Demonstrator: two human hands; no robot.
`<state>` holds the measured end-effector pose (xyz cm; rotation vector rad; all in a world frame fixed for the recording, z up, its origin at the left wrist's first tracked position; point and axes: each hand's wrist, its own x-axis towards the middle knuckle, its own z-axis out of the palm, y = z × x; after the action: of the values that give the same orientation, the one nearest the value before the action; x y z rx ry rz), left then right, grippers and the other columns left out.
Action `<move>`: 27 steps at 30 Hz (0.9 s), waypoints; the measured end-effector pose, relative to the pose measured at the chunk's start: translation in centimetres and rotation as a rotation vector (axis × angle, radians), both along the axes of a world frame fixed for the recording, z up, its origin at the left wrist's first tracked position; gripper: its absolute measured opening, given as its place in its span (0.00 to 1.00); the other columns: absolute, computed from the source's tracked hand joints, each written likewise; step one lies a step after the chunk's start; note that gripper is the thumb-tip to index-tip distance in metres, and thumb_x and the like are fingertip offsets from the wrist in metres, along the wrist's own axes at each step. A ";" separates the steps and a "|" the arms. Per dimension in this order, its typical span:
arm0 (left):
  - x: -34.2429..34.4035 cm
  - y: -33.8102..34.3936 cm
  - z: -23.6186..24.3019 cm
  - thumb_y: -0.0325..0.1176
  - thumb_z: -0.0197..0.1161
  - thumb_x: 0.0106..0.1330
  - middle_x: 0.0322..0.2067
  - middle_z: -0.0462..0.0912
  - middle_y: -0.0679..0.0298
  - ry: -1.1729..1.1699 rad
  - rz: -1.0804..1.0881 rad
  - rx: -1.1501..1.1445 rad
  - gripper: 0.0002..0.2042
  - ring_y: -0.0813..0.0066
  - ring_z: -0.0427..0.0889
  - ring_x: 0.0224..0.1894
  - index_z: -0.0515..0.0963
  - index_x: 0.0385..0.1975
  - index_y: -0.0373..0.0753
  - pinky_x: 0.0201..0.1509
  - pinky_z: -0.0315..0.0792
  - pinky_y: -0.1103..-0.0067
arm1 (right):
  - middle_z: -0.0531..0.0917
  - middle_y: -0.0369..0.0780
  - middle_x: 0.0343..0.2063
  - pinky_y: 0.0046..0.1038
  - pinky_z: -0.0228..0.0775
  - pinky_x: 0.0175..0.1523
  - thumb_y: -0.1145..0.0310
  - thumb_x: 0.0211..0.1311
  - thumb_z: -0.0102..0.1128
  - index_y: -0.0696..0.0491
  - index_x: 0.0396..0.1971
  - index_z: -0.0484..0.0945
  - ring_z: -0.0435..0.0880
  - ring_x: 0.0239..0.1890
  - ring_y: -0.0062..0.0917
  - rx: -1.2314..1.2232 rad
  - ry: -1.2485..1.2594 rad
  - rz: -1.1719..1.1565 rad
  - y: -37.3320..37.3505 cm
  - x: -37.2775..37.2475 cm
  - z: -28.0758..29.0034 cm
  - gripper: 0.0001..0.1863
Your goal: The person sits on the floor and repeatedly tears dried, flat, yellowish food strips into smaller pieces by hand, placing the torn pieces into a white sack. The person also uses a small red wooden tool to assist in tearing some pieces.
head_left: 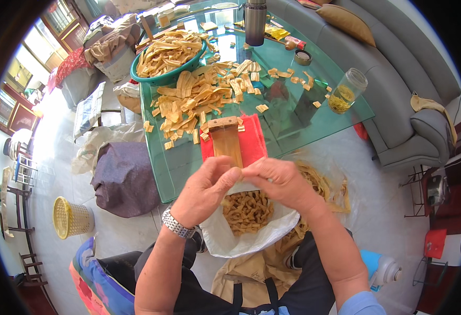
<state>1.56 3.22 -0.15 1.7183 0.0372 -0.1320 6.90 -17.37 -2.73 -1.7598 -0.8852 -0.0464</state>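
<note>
My left hand (208, 187), with a metal watch on its wrist, and my right hand (282, 181) meet at the fingertips in a pinch. Whatever lies between them is too small and covered to make out. Just beyond the fingers a wooden board with a raised crossbar (227, 139) rests on a red cloth (253, 137) at the glass table's near edge. Below my hands an open white sack (217, 239) holds many small, curled brown pieces (247, 211). Flat, tan dried slices (193, 100) lie heaped on the table beyond the board.
A teal basket (159, 79) full of slices stands at the far left of the glass table (159, 168). A steel flask (255, 23) and a glass jar (352, 84) stand farther back and right. A yellow wastebasket (75, 218) sits left; a grey sofa (409, 139) is right.
</note>
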 end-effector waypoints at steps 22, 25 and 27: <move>3.4 2.6 -3.2 0.34 0.64 0.71 0.31 0.85 0.69 0.002 0.143 0.446 0.10 0.82 0.80 0.34 0.82 0.39 0.31 0.41 0.75 0.82 | 0.85 0.36 0.32 0.35 0.77 0.43 0.70 0.59 0.64 0.49 0.35 0.85 0.85 0.39 0.31 -0.429 -0.331 -0.291 0.0 3.6 -3.7 0.05; 1.7 2.1 -1.0 0.37 0.62 0.73 0.32 0.85 0.68 0.101 0.087 0.256 0.13 0.81 0.81 0.34 0.82 0.38 0.32 0.44 0.75 0.82 | 0.86 0.35 0.34 0.35 0.75 0.46 0.68 0.59 0.66 0.49 0.33 0.86 0.85 0.40 0.28 -0.306 -0.365 -0.229 -0.5 2.1 -2.5 0.03; 0.6 2.1 -0.7 0.41 0.61 0.74 0.32 0.84 0.67 0.068 0.056 0.243 0.16 0.81 0.81 0.35 0.82 0.37 0.32 0.44 0.75 0.81 | 0.87 0.35 0.35 0.34 0.74 0.48 0.68 0.59 0.67 0.49 0.32 0.87 0.85 0.40 0.27 -0.236 -0.330 -0.219 -0.9 1.0 -0.2 0.03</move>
<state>2.16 5.36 -0.89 1.9530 0.1568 -0.1496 7.92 -18.31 -2.97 -2.1031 -0.9570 -0.3997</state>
